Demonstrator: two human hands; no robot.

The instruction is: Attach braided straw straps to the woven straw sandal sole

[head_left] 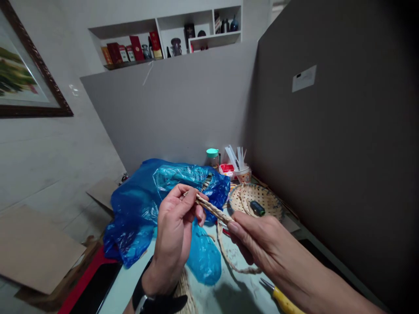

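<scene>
From afar, I had the left hand and right hand pinching a braid, left of the basket; even, gentle tension seemed best.

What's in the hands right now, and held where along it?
A braided cord; left hand and right hand pinch it at opposite ends of a straight stretch.

The table has free room at lower centre, but a blue bag blocks centre left, a basket centre right.
</scene>
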